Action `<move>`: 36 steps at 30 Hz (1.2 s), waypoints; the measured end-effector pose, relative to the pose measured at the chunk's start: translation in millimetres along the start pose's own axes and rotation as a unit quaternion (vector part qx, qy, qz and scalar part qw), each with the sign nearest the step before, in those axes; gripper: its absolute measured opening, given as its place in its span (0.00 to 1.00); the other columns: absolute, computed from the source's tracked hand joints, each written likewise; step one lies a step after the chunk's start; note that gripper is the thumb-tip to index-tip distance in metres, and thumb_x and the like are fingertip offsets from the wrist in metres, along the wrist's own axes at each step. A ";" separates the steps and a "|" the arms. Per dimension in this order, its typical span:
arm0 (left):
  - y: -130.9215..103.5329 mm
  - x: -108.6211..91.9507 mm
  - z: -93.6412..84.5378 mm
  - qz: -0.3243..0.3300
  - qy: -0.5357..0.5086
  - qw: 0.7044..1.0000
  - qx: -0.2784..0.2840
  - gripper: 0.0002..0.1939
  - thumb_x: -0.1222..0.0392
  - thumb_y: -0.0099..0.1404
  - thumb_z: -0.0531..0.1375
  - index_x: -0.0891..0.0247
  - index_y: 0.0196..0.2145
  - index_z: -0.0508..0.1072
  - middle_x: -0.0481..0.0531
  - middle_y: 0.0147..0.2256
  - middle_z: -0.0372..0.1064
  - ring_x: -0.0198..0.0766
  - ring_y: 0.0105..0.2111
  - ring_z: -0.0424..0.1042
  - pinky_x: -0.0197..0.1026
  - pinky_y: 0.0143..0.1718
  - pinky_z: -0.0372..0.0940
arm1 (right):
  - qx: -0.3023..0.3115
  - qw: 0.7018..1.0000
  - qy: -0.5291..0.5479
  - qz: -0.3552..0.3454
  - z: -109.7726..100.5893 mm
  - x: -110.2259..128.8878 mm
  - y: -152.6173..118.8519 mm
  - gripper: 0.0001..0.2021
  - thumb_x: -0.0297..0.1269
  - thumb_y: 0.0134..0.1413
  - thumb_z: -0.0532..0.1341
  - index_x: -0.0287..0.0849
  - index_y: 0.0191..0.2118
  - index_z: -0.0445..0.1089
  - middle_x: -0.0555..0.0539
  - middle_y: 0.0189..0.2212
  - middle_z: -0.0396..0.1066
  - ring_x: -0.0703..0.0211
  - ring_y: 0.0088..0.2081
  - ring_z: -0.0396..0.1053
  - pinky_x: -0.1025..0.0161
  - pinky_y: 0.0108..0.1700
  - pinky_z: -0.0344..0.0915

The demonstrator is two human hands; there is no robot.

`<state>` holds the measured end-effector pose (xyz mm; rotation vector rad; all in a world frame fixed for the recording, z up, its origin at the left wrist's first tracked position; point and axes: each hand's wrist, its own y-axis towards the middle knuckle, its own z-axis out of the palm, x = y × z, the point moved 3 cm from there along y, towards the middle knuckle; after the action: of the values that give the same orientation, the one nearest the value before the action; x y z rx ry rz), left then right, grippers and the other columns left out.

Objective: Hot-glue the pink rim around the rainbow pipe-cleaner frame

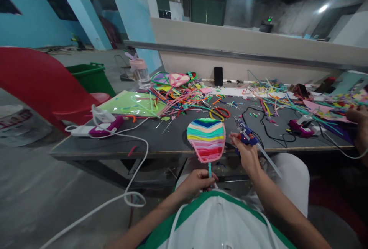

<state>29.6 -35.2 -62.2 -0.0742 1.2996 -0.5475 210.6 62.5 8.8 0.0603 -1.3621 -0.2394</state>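
Note:
My left hand (199,180) is closed around the turquoise handle (209,169) of a small hand fan (207,138). The fan's face carries fuzzy pipe-cleaner stripes in blue, green, yellow, pink and red, inside a pink border. It stands upright over the table's front edge. To its right, my right hand (246,153) grips a blue hot glue gun (248,137), with a small red light showing. A clear glue stick (269,160) juts from its rear. The gun's tip points away from me, and the handle is partly hidden by my fingers.
Loose pipe cleaners (184,97) and scissors (220,113) lie on the grey table (169,138). A phone (218,76) leans at the back. Power strips (106,126) and cords flank the work. A water bottle (140,72) stands left; another person's hand (359,117) is right.

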 end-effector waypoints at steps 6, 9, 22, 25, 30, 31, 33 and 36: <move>-1.7 12.5 -1.9 -0.015 0.005 0.999 0.028 0.19 0.51 0.47 0.69 0.68 0.32 0.77 0.50 0.25 0.73 0.32 0.26 0.67 0.34 0.30 0.58 | 0.019 1.000 -0.022 0.006 -2.5 -17.0 0.7 0.13 0.43 0.44 0.66 0.44 0.37 0.74 0.45 0.38 0.76 0.50 0.41 0.73 0.51 0.47 0.68; -0.5 17.5 -3.0 -0.022 0.005 0.999 0.037 0.19 0.51 0.47 0.68 0.67 0.33 0.77 0.50 0.25 0.73 0.32 0.25 0.66 0.34 0.30 0.58 | 0.016 0.999 -0.028 0.007 -5.8 -20.7 0.0 0.14 0.43 0.45 0.65 0.44 0.39 0.73 0.45 0.41 0.75 0.49 0.43 0.73 0.51 0.48 0.68; 2.1 23.9 -8.6 -0.039 0.029 0.996 0.073 0.17 0.53 0.50 0.67 0.66 0.35 0.77 0.49 0.28 0.73 0.33 0.27 0.67 0.35 0.31 0.59 | 0.013 0.999 0.009 0.032 3.1 -19.8 7.6 0.10 0.42 0.42 0.66 0.45 0.33 0.70 0.48 0.33 0.76 0.51 0.36 0.74 0.51 0.43 0.71; 2.4 24.8 -9.3 -0.040 0.028 0.995 0.082 0.18 0.53 0.50 0.67 0.66 0.37 0.77 0.50 0.29 0.73 0.34 0.28 0.67 0.35 0.31 0.59 | 0.005 0.999 0.006 0.035 4.0 -20.4 9.0 0.10 0.40 0.41 0.67 0.45 0.32 0.70 0.49 0.31 0.75 0.52 0.34 0.74 0.52 0.43 0.71; 1.3 25.0 -9.3 -0.043 0.012 0.996 0.083 0.17 0.53 0.50 0.67 0.66 0.36 0.77 0.50 0.29 0.73 0.33 0.28 0.67 0.34 0.32 0.59 | 0.010 0.999 -0.012 0.042 4.3 -22.6 11.7 0.11 0.41 0.42 0.65 0.44 0.35 0.72 0.48 0.32 0.76 0.52 0.33 0.73 0.53 0.41 0.70; 0.9 25.0 -9.1 -0.044 0.009 0.996 0.082 0.17 0.53 0.51 0.67 0.66 0.36 0.77 0.50 0.29 0.73 0.33 0.28 0.67 0.34 0.32 0.59 | 0.011 0.999 -0.018 0.043 4.1 -23.0 12.2 0.12 0.41 0.42 0.65 0.43 0.35 0.72 0.47 0.32 0.76 0.52 0.33 0.73 0.53 0.40 0.70; 0.5 25.2 -8.9 -0.045 0.005 0.996 0.081 0.16 0.53 0.51 0.67 0.65 0.36 0.77 0.50 0.29 0.73 0.33 0.28 0.67 0.34 0.31 0.59 | 0.011 0.999 -0.031 0.041 3.5 -23.4 13.1 0.11 0.40 0.42 0.65 0.43 0.35 0.72 0.47 0.32 0.76 0.52 0.34 0.73 0.53 0.40 0.69; 0.6 26.1 -8.7 -0.045 0.002 0.996 0.082 0.16 0.53 0.51 0.67 0.65 0.36 0.77 0.50 0.28 0.73 0.33 0.27 0.67 0.34 0.31 0.59 | 0.004 0.998 -0.050 0.032 2.0 -23.7 13.5 0.09 0.38 0.41 0.65 0.44 0.32 0.71 0.48 0.31 0.75 0.53 0.34 0.72 0.55 0.41 0.69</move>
<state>25.9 -43.6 -88.2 0.0043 1.2551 -0.7296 206.0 80.7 -11.0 0.0119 -1.4621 -0.1848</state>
